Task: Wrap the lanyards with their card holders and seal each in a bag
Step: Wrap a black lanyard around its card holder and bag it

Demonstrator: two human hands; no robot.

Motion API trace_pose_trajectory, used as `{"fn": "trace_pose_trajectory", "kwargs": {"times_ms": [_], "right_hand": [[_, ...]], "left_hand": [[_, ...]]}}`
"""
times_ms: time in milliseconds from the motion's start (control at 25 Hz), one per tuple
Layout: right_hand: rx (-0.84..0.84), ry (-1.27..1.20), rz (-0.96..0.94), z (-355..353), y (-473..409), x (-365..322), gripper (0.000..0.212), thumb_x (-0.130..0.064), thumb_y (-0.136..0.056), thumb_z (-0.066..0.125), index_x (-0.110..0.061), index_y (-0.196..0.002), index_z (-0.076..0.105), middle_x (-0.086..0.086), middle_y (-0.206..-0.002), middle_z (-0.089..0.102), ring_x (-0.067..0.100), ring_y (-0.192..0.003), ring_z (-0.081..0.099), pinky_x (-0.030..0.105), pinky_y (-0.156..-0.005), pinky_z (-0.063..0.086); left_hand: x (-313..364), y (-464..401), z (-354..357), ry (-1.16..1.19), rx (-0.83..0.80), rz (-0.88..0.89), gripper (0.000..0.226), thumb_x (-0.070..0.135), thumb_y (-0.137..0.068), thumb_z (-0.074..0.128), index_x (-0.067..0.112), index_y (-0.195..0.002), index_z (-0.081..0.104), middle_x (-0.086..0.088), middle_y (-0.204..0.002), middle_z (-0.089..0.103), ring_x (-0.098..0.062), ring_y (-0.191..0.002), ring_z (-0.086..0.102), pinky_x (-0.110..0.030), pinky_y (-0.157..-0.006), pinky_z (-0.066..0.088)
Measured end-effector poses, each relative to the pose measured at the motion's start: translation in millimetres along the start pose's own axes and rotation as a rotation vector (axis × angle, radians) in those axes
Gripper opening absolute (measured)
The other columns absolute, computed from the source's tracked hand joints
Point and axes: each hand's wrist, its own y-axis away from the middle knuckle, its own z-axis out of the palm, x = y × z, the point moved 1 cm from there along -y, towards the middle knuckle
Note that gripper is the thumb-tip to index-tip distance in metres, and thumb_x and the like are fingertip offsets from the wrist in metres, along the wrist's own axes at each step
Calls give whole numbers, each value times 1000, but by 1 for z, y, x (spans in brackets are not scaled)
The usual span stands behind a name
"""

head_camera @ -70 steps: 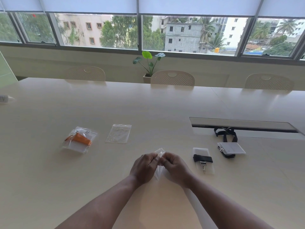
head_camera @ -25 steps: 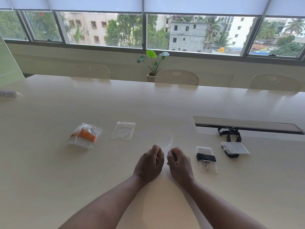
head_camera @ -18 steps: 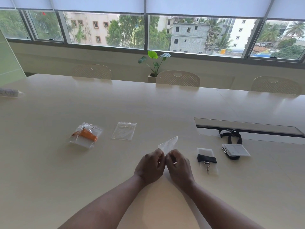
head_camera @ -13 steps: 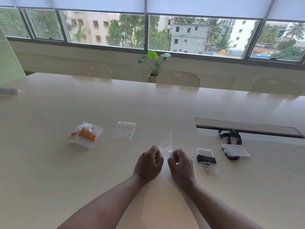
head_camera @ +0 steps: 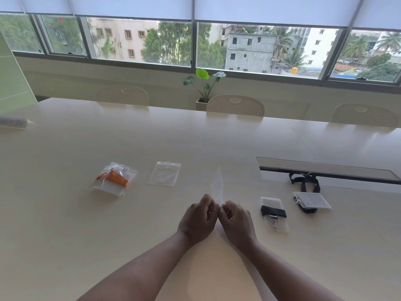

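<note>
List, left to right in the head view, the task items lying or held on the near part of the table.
Bagged orange lanyard → empty clear bag → left hand → clear bag held upright → right hand → wrapped black lanyard on its card holder → loose black lanyard with card holder.

One head-worn wide-angle view looks forward and down across the table (head_camera: 65,213) toward the windows (head_camera: 141,40).

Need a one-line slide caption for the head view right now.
Both hands pinch an empty clear bag upright over the table; wrapped black lanyard waits right, bagged orange lanyard left.
</note>
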Motion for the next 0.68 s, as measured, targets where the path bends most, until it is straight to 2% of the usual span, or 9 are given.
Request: {"fn": "trace_pose_trajectory", "kwargs": {"times_ms": [120, 280, 360, 480, 600, 680], "right_hand": [[87, -14, 60, -2, 1, -2, 39, -16, -86, 65, -24, -60, 36, -7, -55, 43, 11, -55, 39, 35, -55, 33], [155, -2, 143, -4, 2, 0, 24, -15, -83, 64, -18, -66, 48, -4, -60, 51, 19, -60, 46, 33, -58, 33], [151, 4, 148, -4, 2, -1, 23, -16, -83, 63, -20, -67, 48, -5, -62, 52, 19, -60, 46, 32, -59, 31], [104, 8, 128, -3, 2, -1, 21, -16, -80, 63, -24, -70, 47, -6, -65, 52, 9, -61, 48, 32, -59, 33], [60, -3, 102, -2, 3, 0, 13, -23, -78, 63, -23, -72, 52, -8, -69, 55, 8, -64, 52, 32, -61, 42], [59, -21, 73, -2, 3, 1, 27, -28, -81, 65, -25, -63, 45, -9, -64, 51, 7, -61, 49, 31, -59, 40]], "left_hand": [[-1, -2, -1, -19, 27, -78, 24, 30, -85, 60, 29, -76, 38, 15, -53, 49, -7, -48, 46, -28, -52, 37], [-2, -3, -5, 19, 97, -188, 20, 24, -77, 58, 27, -74, 39, 9, -52, 48, -12, -48, 47, -28, -50, 40], [-1, -2, -4, -11, 82, -156, 15, 22, -77, 53, 26, -79, 39, 9, -53, 45, -18, -49, 46, -31, -51, 42], [2, 0, -1, -77, 6, -77, 15, 19, -79, 50, 26, -88, 40, 10, -58, 46, -28, -54, 49, -35, -53, 44], [3, 2, 0, -136, -68, -9, 22, 23, -83, 49, 34, -87, 30, 9, -58, 44, -30, -56, 45, -35, -51, 35], [4, 3, 0, -161, -75, 6, 23, 32, -87, 49, 36, -84, 27, 11, -55, 42, -27, -55, 46, -31, -52, 29]]}}
